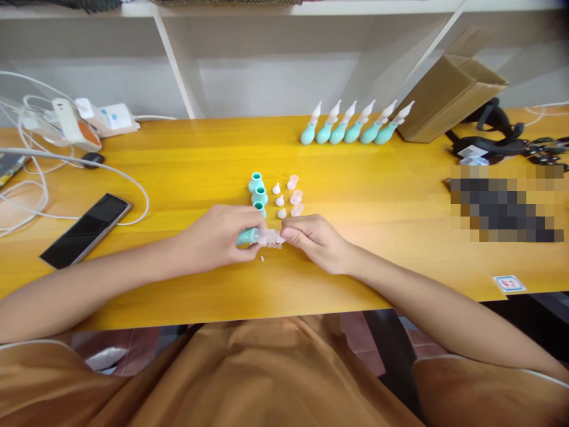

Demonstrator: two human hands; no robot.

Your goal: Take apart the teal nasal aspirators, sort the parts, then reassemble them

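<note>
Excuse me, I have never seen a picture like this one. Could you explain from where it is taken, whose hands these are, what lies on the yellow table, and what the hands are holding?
There is no machine here. One camera, worn on a person's head, looks down at that person's own bare hands. The left hand grips a teal rubber bulb; the right hand pinches a clear plastic piece at the bulb's mouth. Just behind, on the yellow table, lie three loose teal bulbs, small white tips and clear caps. Farther back stands a row of six finished bulbs with tips, beside a cardboard box. A black phone and white cables lie on the left.
</note>
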